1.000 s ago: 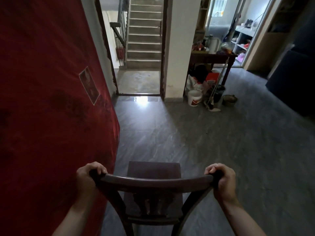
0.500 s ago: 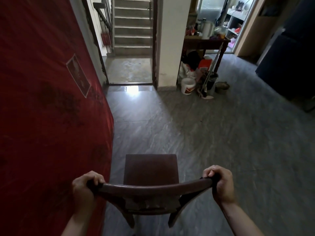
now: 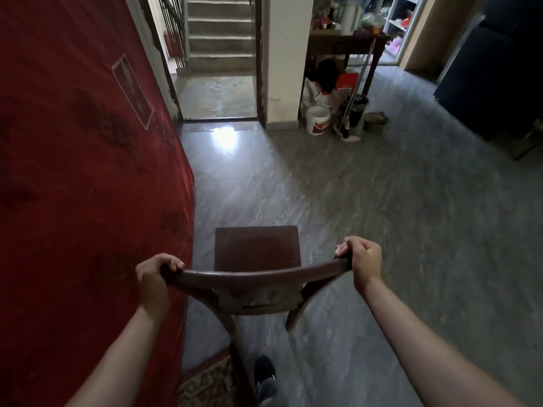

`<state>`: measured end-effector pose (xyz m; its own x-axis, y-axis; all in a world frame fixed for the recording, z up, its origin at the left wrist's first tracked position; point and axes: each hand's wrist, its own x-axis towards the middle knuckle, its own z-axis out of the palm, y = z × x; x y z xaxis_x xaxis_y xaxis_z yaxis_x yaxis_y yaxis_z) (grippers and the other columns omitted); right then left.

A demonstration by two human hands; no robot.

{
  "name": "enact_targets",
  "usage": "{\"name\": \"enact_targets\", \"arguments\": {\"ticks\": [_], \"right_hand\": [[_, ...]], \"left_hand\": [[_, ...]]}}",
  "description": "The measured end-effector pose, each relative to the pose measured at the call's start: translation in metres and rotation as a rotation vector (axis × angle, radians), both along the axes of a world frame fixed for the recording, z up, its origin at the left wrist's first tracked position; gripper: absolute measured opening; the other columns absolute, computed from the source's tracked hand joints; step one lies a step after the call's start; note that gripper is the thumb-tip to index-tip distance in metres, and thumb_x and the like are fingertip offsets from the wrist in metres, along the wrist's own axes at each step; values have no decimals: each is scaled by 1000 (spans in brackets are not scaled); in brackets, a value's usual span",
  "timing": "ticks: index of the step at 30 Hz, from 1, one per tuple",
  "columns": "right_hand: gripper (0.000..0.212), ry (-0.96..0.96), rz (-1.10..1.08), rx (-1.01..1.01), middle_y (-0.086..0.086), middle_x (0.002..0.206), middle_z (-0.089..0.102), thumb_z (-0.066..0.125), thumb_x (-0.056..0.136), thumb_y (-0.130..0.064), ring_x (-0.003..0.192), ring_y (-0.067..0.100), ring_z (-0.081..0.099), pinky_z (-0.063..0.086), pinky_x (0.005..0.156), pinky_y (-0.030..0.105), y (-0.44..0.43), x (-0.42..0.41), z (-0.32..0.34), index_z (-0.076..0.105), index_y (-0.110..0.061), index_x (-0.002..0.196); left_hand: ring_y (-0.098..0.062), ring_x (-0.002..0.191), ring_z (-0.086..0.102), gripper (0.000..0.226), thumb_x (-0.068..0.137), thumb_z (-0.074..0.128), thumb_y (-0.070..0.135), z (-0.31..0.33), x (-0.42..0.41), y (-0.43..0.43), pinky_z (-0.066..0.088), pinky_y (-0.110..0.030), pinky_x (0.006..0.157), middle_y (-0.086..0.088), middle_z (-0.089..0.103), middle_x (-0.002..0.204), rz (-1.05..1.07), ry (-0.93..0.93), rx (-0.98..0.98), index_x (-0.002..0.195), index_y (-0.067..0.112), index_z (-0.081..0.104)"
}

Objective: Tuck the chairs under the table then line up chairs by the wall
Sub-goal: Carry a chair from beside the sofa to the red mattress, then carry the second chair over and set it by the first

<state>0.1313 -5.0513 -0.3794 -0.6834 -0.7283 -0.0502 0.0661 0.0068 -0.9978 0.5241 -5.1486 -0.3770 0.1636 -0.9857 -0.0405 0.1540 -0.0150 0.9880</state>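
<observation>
A person stands behind a dark wooden chair (image 3: 256, 259) and holds the curved top bar of its back with both hands. The left hand (image 3: 154, 279) is wrapped tight around the left end of the bar, with the fingers curled over the top. The right hand (image 3: 363, 261) is wrapped tight around the right end, fingers curled over too. Both arms are bare and reach forward.

The chair is right in front of the person, at 6 o'clock in the view, with its flat seat pointing away toward 12 o'clock. Its left side is just beside a big red cloth (image 3: 82, 171) that hangs down at 9 o'clock. The chair is over a grey shiny floor (image 3: 382, 215). I cannot tell if its legs touch the floor.

A black shoe (image 3: 264, 371) shows at the bottom, next to a patterned rug (image 3: 208, 383).

Far off at 12 o'clock there is a doorway with stairs (image 3: 220, 33) behind it. At 1 o'clock a small dark tabletop (image 3: 346, 41) has jars and bottles on it. Under and beside it sit a white bucket (image 3: 317, 119), bags and a mop (image 3: 357, 92).
</observation>
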Motion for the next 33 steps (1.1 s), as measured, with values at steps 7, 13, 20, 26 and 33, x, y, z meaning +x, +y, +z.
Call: {"name": "enact_targets", "arguments": {"ticks": [7,13,20,26,33], "right_hand": [[30,66,151,48,-2,84,81,58,97,-20,85,11,74,50,87,32,15,0,52,80,-16,78],[33,-37,218,-240,10,118,77,51,97,-33,113,26,72,54,95,41,60,-11,157,79,-20,108],[33,-31,-36,-375,12,119,77,52,96,-32,110,28,73,57,90,38,152,-61,224,72,-15,116],[36,21,-463,-404,14,120,76,50,95,-27,102,27,74,58,82,34,294,-98,241,66,-11,124],[34,183,-992,-321,14,122,75,47,98,-24,104,31,74,59,84,40,512,-78,262,64,-16,127]], "left_hand": [[-25,99,68,21,80,57,13,44,2,17,50,-20,80,-10,78,93,-129,-265,15,78,3,75],[-20,109,71,28,97,47,13,145,-50,35,53,-30,95,-15,75,113,-253,-68,-121,103,13,74],[-32,117,69,45,108,27,22,223,-210,42,58,-42,92,-18,69,131,-761,177,-197,136,2,55],[-24,106,73,44,109,24,24,234,-377,127,60,-33,82,-10,74,123,-1231,329,-73,132,7,58],[-20,106,73,44,107,23,33,264,-514,339,57,-32,83,1,78,117,-1829,424,36,124,20,62]]}}
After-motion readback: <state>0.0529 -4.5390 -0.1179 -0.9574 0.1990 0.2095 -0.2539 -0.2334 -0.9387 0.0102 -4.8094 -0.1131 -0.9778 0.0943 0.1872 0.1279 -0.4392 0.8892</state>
